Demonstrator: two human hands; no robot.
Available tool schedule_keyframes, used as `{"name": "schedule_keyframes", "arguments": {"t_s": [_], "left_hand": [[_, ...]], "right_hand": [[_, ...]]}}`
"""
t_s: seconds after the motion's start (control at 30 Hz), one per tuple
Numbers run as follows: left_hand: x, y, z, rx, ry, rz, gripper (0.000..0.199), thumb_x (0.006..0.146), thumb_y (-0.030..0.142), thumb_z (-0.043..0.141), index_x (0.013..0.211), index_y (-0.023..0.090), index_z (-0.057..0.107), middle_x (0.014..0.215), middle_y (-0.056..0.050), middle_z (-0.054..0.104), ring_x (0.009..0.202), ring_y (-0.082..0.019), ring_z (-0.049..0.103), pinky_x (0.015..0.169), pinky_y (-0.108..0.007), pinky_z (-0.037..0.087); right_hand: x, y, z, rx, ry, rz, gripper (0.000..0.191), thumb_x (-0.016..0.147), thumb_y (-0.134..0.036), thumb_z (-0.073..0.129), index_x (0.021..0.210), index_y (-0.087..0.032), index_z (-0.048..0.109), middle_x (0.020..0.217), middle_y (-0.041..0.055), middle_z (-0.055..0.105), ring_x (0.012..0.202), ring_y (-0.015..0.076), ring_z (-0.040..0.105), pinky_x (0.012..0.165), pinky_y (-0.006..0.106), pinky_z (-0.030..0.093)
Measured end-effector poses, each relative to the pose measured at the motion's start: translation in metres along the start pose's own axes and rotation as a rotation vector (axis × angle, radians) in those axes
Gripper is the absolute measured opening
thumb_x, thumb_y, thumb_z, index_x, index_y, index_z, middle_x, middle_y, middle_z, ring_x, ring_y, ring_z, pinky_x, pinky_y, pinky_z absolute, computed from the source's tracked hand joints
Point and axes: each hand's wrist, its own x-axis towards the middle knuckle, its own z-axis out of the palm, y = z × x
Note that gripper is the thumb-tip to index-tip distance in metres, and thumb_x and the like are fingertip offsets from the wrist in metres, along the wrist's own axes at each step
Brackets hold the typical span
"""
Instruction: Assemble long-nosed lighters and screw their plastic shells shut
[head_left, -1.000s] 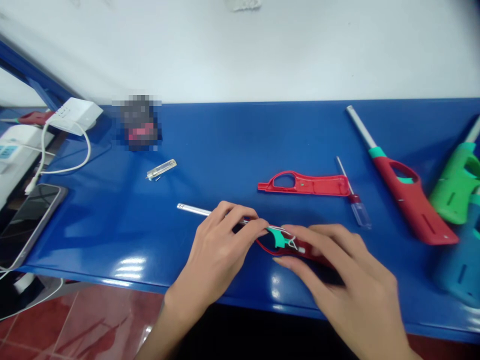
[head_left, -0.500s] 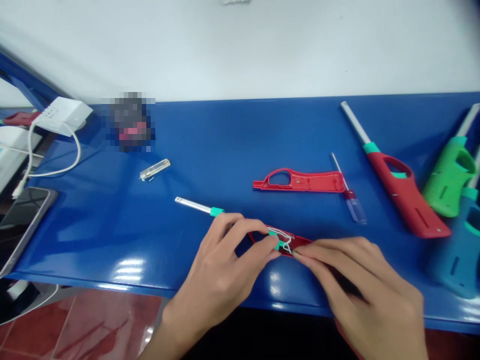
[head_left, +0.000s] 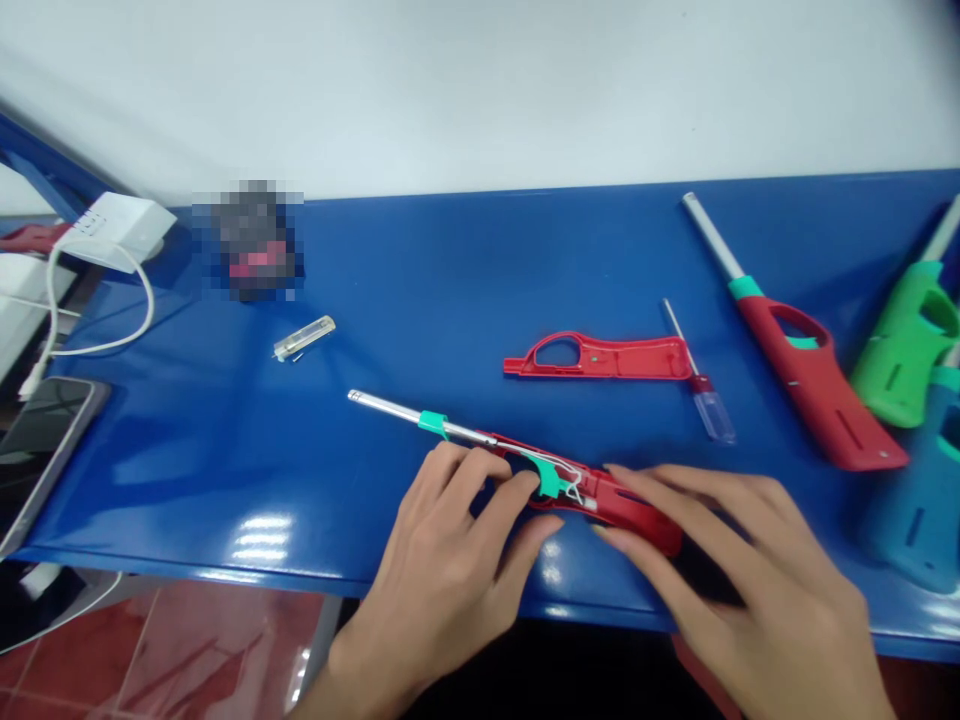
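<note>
An opened red lighter body (head_left: 637,518) lies near the table's front edge, with white wires and a green trigger (head_left: 550,478) inside. Its metal tube (head_left: 386,404) points left and carries a green collar (head_left: 433,423). My left hand (head_left: 457,545) holds the body around the trigger, fingers curled over it. My right hand (head_left: 742,560) is at the body's right part, its thumb and fingers apart on either side of it. Behind lies the loose red shell half (head_left: 637,360), hollow side up.
A screwdriver (head_left: 712,412) touches the shell's right end. Red (head_left: 832,410), green (head_left: 900,360) and blue (head_left: 922,520) lighters lie right. A small clear lighter tank (head_left: 304,339), a blurred dark object (head_left: 255,240), a phone (head_left: 49,440) and a white charger (head_left: 124,230) are left.
My right hand's fingers have parted and moved off the wires, uncovering the red body. My left fingers have drawn back a little, showing more of the collar, tube and trigger.
</note>
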Motion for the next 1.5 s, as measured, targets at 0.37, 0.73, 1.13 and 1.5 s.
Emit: {"name": "schedule_keyframes", "arguments": {"t_s": [0.37, 0.73, 1.13, 1.5], "left_hand": [[-0.004, 0.013, 0.016, -0.065, 0.048, -0.082, 0.009, 0.105, 0.009, 0.065, 0.105, 0.016, 0.07, 0.087, 0.0, 0.064, 0.069, -0.014, 0.063, 0.058, -0.031, 0.052], [-0.006, 0.013, 0.014, -0.211, -0.045, -0.148, 0.018, 0.106, 0.004, 0.061, 0.099, 0.019, 0.066, 0.085, 0.005, 0.06, 0.071, -0.01, 0.058, 0.058, -0.03, 0.042], [-0.004, 0.017, 0.015, 0.041, 0.007, -0.062, 0.013, 0.11, 0.015, 0.059, 0.113, 0.014, 0.071, 0.091, -0.004, 0.07, 0.073, -0.019, 0.07, 0.054, -0.032, 0.052], [0.004, -0.011, -0.004, -0.003, 0.162, -0.019, 0.022, 0.103, 0.008, 0.07, 0.121, 0.019, 0.077, 0.108, -0.004, 0.071, 0.094, -0.016, 0.061, 0.08, -0.029, 0.056]], "right_hand": [[0.003, 0.005, 0.004, 0.083, -0.007, -0.019, 0.031, 0.104, -0.022, 0.072, 0.135, -0.024, 0.07, 0.109, 0.0036, 0.064, 0.098, 0.0179, 0.061, 0.087, 0.032, 0.052], [0.005, 0.007, 0.001, 0.121, -0.077, -0.024, 0.032, 0.108, -0.024, 0.067, 0.14, -0.024, 0.067, 0.105, 0.0031, 0.061, 0.096, 0.0171, 0.056, 0.086, 0.03, 0.05], [0.004, 0.009, 0.005, 0.116, -0.016, -0.028, 0.031, 0.105, -0.024, 0.071, 0.136, -0.022, 0.068, 0.108, 0.0041, 0.063, 0.098, 0.0174, 0.059, 0.087, 0.032, 0.05], [0.003, 0.009, 0.006, 0.109, 0.006, -0.014, 0.03, 0.105, -0.029, 0.072, 0.134, -0.025, 0.069, 0.119, 0.0031, 0.064, 0.105, 0.0163, 0.063, 0.095, 0.03, 0.052]]}}
